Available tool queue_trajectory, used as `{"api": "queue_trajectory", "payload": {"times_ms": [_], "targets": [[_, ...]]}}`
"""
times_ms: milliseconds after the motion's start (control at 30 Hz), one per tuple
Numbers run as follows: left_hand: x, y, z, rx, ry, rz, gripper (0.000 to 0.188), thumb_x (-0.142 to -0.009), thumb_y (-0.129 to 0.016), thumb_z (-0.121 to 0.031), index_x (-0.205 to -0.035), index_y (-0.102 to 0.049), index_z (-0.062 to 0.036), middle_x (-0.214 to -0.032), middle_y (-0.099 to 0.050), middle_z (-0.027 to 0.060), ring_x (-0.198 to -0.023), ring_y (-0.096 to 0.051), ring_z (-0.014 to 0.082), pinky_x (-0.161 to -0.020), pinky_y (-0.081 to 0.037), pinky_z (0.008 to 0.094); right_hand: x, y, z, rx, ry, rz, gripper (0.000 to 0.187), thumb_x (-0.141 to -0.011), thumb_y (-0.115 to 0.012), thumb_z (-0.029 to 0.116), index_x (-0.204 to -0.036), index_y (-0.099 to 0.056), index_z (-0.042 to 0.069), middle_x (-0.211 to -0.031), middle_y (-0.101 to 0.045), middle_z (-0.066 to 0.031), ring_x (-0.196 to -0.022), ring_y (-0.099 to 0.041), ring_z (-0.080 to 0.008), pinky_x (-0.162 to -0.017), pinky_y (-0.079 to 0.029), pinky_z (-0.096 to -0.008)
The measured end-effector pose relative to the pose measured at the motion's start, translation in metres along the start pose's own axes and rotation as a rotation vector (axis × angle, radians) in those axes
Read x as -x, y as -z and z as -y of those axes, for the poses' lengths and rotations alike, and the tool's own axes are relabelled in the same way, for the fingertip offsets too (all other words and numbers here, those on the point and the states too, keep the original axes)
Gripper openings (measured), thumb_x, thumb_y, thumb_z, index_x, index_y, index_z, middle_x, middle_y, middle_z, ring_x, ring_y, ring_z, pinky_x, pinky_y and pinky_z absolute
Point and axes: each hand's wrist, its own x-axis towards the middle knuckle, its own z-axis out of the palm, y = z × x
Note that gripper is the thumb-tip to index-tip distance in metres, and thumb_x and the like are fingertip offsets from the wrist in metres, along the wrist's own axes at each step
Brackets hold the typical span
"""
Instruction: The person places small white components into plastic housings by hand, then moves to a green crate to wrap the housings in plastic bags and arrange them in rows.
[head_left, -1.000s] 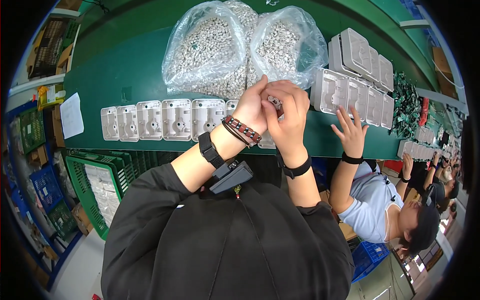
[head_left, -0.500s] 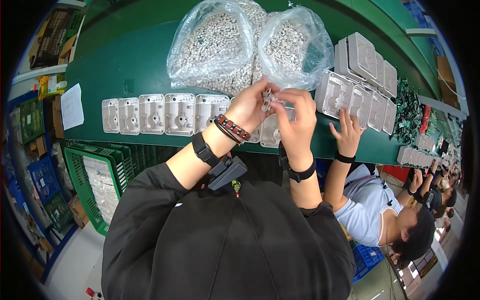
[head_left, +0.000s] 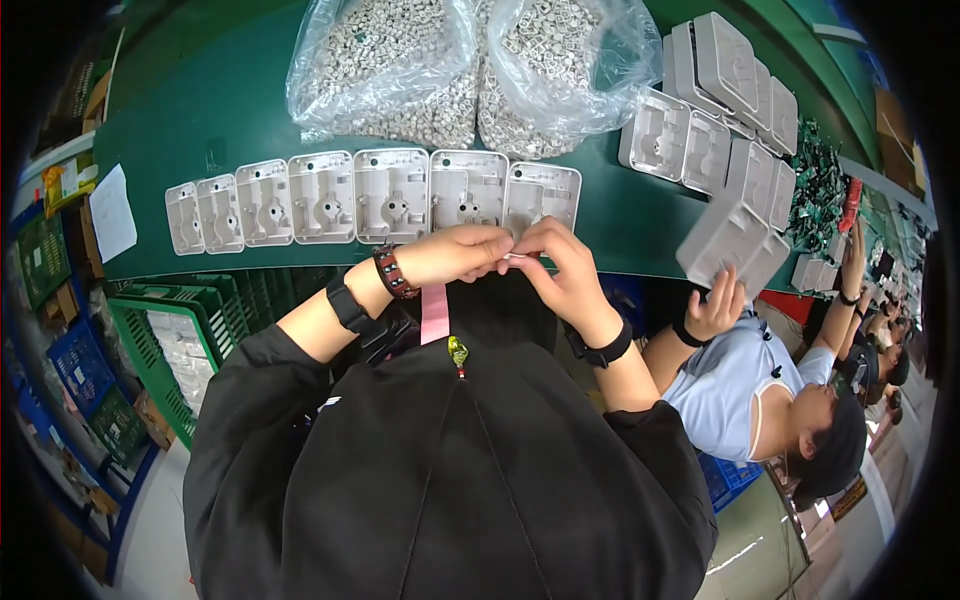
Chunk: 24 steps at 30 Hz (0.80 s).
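Observation:
Close together at the table's near edge are my two hands, just in front of the rightmost housings in the row. My left hand is closed, its thumb and fingers curled in; what lies inside the palm is hidden. My right hand pinches a small whitish plastic piece where the fingertips of both hands meet. Behind them stands a row of open light-grey plastic housings, side by side with their hollow sides up. The last housing is partly covered by my right hand.
Two clear plastic bags of small whitish parts lie at the back. More housings are stacked at right, where a co-worker's hand holds a housing. Green crates stand at lower left.
My hands have come down and toward me from over the row to the table edge, and their fingertips now meet. The co-worker has lifted a housing. The whole view has shifted.

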Motion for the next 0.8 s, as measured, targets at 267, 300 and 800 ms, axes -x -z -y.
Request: {"api": "queue_trajectory", "payload": {"times_ms": [267, 300, 800], "targets": [[-0.019, 0.0, 0.009, -0.159, -0.033, -0.338, 0.035, -0.087, -0.041, -0.04, -0.084, -0.048, -0.006, -0.064, -0.048, -0.0019, -0.05, -0.043, 0.0096, -0.046, -0.036, 0.0234, -0.03, 0.028, -0.026, 0.231, 0.044, 0.056, 0.012, -0.067, -0.061, -0.003, -0.076, -0.054, 0.003, -0.075, -0.054, -0.0069, -0.064, -0.053, -0.0205, -0.056, -0.042, -0.0273], [-0.025, 0.0, 0.014, -0.544, -0.086, -0.457, 0.034, -0.086, -0.042, -0.039, -0.087, -0.049, -0.006, -0.065, -0.051, 0.0014, -0.052, -0.047, 0.0136, -0.047, -0.038, 0.0268, -0.039, 0.039, -0.037, 0.377, 0.132, 0.048, 0.013, -0.065, -0.061, -0.003, -0.075, -0.055, 0.004, -0.076, -0.054, -0.0059, -0.065, -0.053, -0.0207, -0.057, -0.041, -0.0278], [-0.035, 0.011, 0.028, -1.424, -0.099, -0.676, 0.033, -0.081, -0.048, -0.035, -0.111, -0.047, -0.0197, -0.06, -0.057, 0.0091, -0.052, -0.056, 0.0283, -0.045, -0.043, 0.0379, -0.091, 0.04, -0.103, 0.929, 0.75, 0.642, 0.013, -0.066, -0.052, 0.015, -0.076, -0.059, 0.011, -0.1, -0.05, -0.0007, -0.093, -0.046, -0.0176, -0.08, -0.036, -0.0292]]}}
